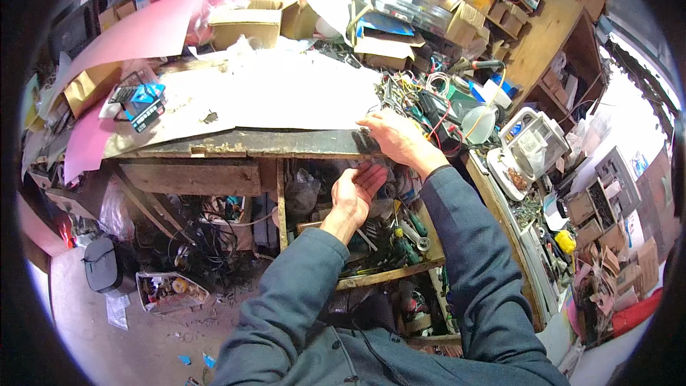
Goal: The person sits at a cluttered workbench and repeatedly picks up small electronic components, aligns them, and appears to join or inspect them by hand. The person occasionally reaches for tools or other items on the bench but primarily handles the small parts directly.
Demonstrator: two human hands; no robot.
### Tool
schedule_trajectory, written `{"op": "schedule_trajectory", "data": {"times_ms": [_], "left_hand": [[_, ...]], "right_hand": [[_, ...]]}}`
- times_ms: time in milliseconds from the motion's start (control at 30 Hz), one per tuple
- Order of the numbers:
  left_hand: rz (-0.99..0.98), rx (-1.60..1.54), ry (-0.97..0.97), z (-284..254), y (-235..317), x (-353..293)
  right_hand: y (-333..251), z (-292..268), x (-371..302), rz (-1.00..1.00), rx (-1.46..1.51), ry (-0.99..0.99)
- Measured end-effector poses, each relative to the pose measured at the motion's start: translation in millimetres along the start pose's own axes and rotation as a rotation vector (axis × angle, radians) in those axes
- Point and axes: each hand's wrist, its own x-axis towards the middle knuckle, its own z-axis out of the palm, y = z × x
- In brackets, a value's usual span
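Observation:
My left hand is turned palm up just under the front edge of the workbench, over an open drawer of tools. Its fingers are stretched out in a shallow cup, and I see nothing lying in the palm. Above it, my right hand rests at the bench edge, fingers extended to the left along the top, with no held object visible. Wrenches and green-handled screwdrivers lie in the drawer below. A white sheet covers much of the benchtop.
Tangled cables and tools crowd the bench right of the sheet. A blue-and-black box stands at the left. Cardboard boxes line the back. On the floor are a basket of parts and a dark case.

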Motion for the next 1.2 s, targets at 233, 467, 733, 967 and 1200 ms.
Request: {"op": "schedule_trajectory", "data": {"times_ms": [233, 467, 733, 967, 1200], "left_hand": [[-0.039, -0.125, -0.029, 28, -4, 16], [-0.128, -0.041, -0.088, 23, 12, 17], [-0.224, -0.062, -0.126, 16, 23, 42], [-0.241, -0.081, 0.034, 16, 25, 44], [-0.160, -0.084, -0.009, 32, 24, 28]], "right_hand": [[0, 4, 14, -0.066, -0.169, -0.187], [5, -1, 9, -0.061, 0.052, -0.123], [-6, -9, -8, -0.089, 0.235, -0.084], [-23, -23, -29, 0.083, 0.395, -0.005], [-13, -3, -28, 0.056, 0.209, 0.096]]}}
